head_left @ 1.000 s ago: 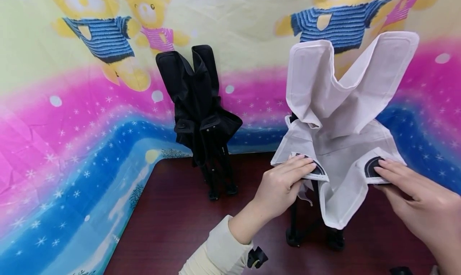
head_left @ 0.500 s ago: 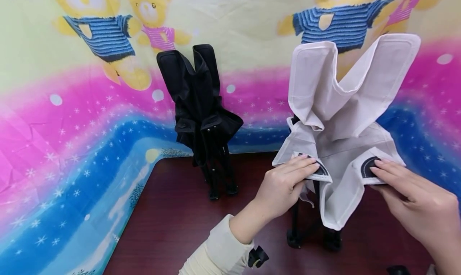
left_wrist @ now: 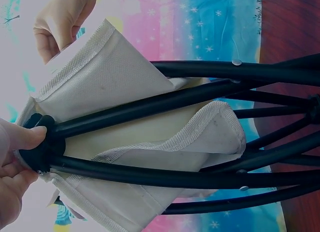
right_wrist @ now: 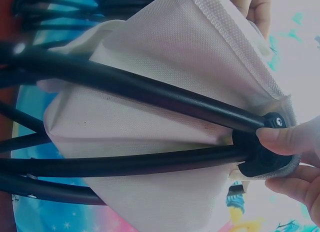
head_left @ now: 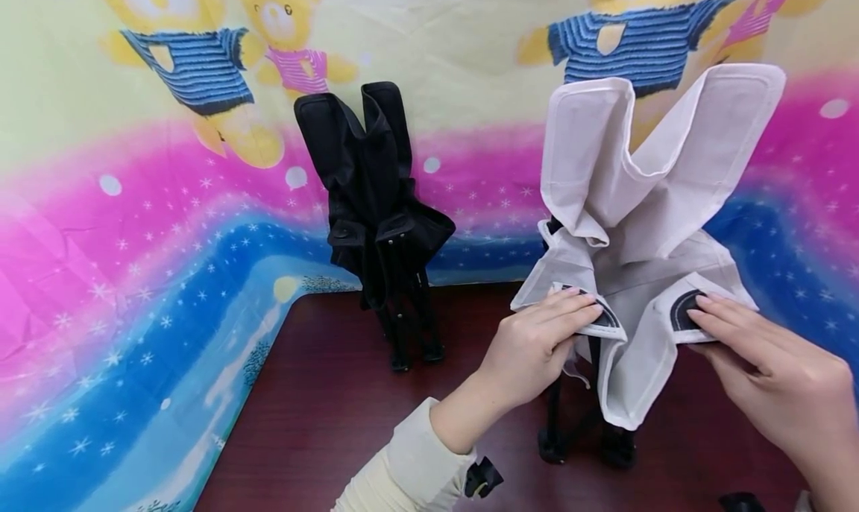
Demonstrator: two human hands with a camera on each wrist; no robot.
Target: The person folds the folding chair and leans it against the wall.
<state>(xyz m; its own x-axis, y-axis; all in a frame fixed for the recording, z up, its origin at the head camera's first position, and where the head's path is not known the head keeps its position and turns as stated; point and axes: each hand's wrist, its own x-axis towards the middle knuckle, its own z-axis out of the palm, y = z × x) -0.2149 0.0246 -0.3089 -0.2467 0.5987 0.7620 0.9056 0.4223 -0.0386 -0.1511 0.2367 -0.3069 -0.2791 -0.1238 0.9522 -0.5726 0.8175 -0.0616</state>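
Note:
A white folding camp chair (head_left: 637,273) stands partly folded on its black legs, its fabric bunched into a V. My left hand (head_left: 537,340) pinches the front left corner, fingers over the dark half-round patch. At the front right corner, my right hand (head_left: 781,374) pinches the matching patch. In the left wrist view, the left thumb (left_wrist: 30,137) presses a black plastic joint (left_wrist: 47,142) where two tubes meet under the fabric. The right thumb (right_wrist: 280,139) presses a similar joint (right_wrist: 257,154) in the right wrist view. The seat fabric sags between both hands.
Left of the white chair, a black folded camp chair (head_left: 369,191) stands on the dark red table (head_left: 309,408). Behind both hangs a colourful cloth (head_left: 483,162) printed with bears. A small black object (head_left: 741,502) shows at the bottom right edge.
The two front corners have come slightly closer together, the left one shifting right and the right one a little left. Both hands keep their hold on the white chair.

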